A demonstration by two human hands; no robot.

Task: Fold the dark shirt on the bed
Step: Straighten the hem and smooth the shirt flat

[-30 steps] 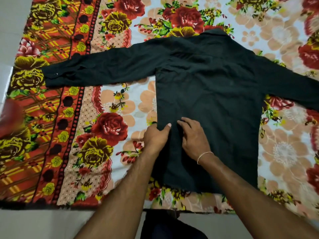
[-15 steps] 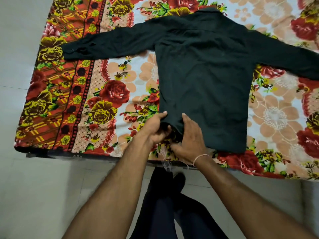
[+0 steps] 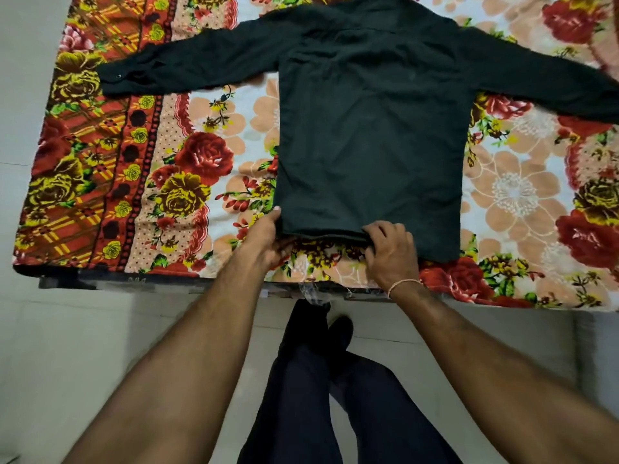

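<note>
Dark shirt, collar away, sleeves sideways

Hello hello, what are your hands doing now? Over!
Left hand and right hand grip the dark shirt hem. Sleeves spread, unfolded. Nothing in the way.

Single head-worn view, looking forward and steeply down, close above the bed edge. No second view for overlap.

Home bedroom. Low bed covered by a bright floral bedsheet, red and yellow roses, patterned border strip along its left side. Plain pale tiled floor beside and below the bed. A dark shirt lies spread on the bedsheet.
</note>
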